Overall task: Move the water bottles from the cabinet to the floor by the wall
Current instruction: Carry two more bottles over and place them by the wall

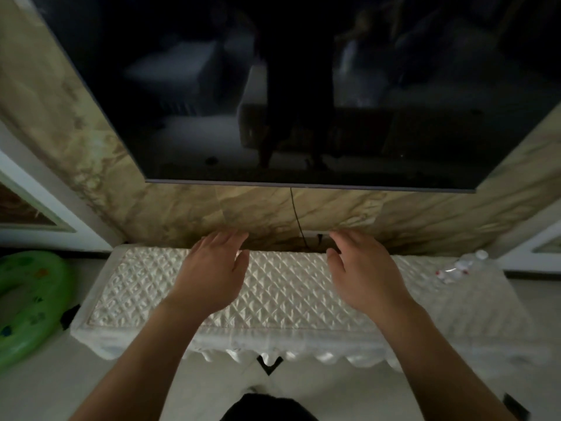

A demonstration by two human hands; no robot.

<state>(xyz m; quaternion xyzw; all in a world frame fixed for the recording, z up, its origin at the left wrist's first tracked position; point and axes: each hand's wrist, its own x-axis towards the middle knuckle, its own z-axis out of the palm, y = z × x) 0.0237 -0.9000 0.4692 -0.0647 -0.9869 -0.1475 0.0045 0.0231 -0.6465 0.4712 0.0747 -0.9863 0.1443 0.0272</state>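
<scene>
A low cabinet covered with a white quilted cloth stands against the marble wall. Several clear water bottles with white caps and red labels stand together at its far right end. My left hand and my right hand hover side by side over the middle of the cabinet top. Both have their fingers spread and hold nothing. The bottles are well to the right of my right hand.
A large dark television hangs on the marble wall above the cabinet, with a black cable dropping behind it. A green inflatable ring lies on the floor at the left. Pale tiled floor shows right of the cabinet.
</scene>
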